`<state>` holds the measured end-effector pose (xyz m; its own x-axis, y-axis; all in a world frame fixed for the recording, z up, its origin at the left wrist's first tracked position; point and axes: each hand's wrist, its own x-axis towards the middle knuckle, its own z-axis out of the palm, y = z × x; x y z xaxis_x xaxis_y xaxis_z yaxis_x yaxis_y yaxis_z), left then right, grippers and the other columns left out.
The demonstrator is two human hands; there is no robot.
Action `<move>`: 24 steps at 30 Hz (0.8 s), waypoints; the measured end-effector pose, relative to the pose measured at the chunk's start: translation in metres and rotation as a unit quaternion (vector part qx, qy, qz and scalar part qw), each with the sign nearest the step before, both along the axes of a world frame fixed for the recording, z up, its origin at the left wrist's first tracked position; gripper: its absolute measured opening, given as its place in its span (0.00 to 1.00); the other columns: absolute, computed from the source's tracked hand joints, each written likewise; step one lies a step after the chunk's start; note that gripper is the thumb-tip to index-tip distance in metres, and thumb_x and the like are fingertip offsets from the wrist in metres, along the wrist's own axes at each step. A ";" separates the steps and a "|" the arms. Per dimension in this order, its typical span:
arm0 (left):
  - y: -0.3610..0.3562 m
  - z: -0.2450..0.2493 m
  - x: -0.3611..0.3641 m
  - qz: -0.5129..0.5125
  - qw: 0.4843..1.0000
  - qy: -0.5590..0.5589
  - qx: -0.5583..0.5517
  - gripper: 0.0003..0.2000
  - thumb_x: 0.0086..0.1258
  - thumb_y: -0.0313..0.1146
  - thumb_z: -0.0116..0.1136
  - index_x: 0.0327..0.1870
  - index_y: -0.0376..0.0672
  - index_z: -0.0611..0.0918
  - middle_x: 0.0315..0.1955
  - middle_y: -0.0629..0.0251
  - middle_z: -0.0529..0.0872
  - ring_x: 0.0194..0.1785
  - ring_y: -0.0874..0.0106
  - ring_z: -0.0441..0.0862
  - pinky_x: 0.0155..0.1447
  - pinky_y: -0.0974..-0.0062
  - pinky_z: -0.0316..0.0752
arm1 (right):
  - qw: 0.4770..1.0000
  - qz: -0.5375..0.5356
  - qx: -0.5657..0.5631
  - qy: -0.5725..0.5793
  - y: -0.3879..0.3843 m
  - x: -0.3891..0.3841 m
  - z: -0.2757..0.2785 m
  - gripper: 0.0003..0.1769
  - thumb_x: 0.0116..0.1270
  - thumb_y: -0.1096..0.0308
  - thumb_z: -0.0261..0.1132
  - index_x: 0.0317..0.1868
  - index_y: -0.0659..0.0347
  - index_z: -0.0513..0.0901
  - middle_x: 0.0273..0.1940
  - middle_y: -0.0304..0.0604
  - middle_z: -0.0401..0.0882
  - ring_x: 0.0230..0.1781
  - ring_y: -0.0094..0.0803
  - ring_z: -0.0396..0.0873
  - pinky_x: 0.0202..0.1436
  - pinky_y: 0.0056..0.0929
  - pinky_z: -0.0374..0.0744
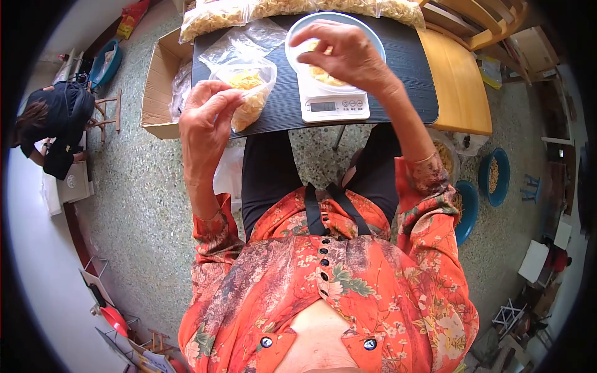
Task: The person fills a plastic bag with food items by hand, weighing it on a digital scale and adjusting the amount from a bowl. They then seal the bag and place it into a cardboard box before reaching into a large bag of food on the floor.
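Observation:
My left hand point(208, 115) pinches the rim of a clear plastic bag point(254, 102) at the table's front edge. Pale yellow, chip-like dried pieces point(245, 79) fill the bag, and its mouth is open. Over a round white bowl point(371, 36) hovers my right hand point(348, 53), its fingers curved and the thumb apart from them; I see nothing between them. Under the hand, more yellow pieces point(324, 73) lie in the bowl. The bowl rests on a white kitchen scale point(336, 107), whose display digits are too small to read.
Filled bags point(280, 7) line the dark table's point(407, 74) far edge. Flat empty plastic bags point(245, 42) lie behind my left hand. A cardboard box point(163, 81) stands left; blue basins point(495, 177) sit on the floor right. Another person point(59, 115) bends over at far left.

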<state>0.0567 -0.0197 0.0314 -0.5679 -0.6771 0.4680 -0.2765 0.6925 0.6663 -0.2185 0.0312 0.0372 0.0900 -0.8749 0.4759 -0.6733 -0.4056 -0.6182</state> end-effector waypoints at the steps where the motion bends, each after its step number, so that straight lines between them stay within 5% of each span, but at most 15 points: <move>1: 0.001 0.000 -0.001 0.012 1.000 -0.004 -0.021 0.06 0.64 0.21 0.69 0.41 0.36 0.88 0.36 0.60 0.85 0.41 0.66 0.84 0.46 0.70 0.79 | 0.999 -0.017 0.028 0.033 0.004 -0.014 -0.006 0.14 0.64 0.70 0.75 0.49 0.59 0.88 0.44 0.41 0.88 0.33 0.25 0.85 0.36 0.25 0.84; 10: -0.007 -0.010 -0.021 0.080 0.991 0.103 -0.031 0.06 0.64 0.24 0.72 0.41 0.35 0.89 0.35 0.60 0.85 0.37 0.71 0.83 0.40 0.74 0.77 | 0.976 -0.032 0.137 0.164 0.020 -0.045 -0.007 0.18 0.61 0.71 0.74 0.52 0.49 0.88 0.47 0.40 0.86 0.42 0.33 0.84 0.50 0.34 0.85; 16: 0.012 -0.010 -0.032 0.079 0.995 0.047 -0.037 0.07 0.63 0.24 0.72 0.41 0.36 0.89 0.36 0.58 0.86 0.37 0.67 0.86 0.41 0.72 0.80 | 0.955 -0.016 0.177 0.236 0.010 -0.038 -0.011 0.31 0.53 0.70 0.76 0.60 0.41 0.84 0.52 0.42 0.81 0.49 0.45 0.83 0.59 0.40 0.81; 18: 0.014 -0.014 -0.034 0.082 0.995 0.042 -0.047 0.07 0.66 0.24 0.72 0.43 0.36 0.90 0.37 0.64 0.84 0.40 0.76 0.83 0.43 0.78 0.78 | 0.946 -0.029 0.181 0.267 0.009 -0.031 -0.012 0.32 0.53 0.68 0.77 0.60 0.38 0.83 0.53 0.42 0.80 0.50 0.46 0.83 0.57 0.42 0.81; 21: 0.018 -0.013 -0.035 0.094 0.993 0.060 -0.046 0.07 0.65 0.24 0.72 0.43 0.36 0.90 0.39 0.64 0.85 0.40 0.76 0.83 0.44 0.78 0.80 | 0.946 -0.034 0.173 0.271 0.007 -0.025 -0.021 0.32 0.52 0.66 0.78 0.60 0.37 0.83 0.52 0.42 0.78 0.52 0.46 0.82 0.57 0.42 0.80; 24: 0.021 -0.013 -0.038 0.087 0.994 0.071 -0.017 0.08 0.63 0.22 0.71 0.43 0.38 0.89 0.39 0.56 0.86 0.40 0.66 0.87 0.43 0.71 0.81 | 0.949 -0.033 0.163 0.269 0.006 -0.021 -0.019 0.27 0.53 0.67 0.77 0.56 0.41 0.85 0.48 0.42 0.79 0.52 0.46 0.81 0.58 0.41 0.79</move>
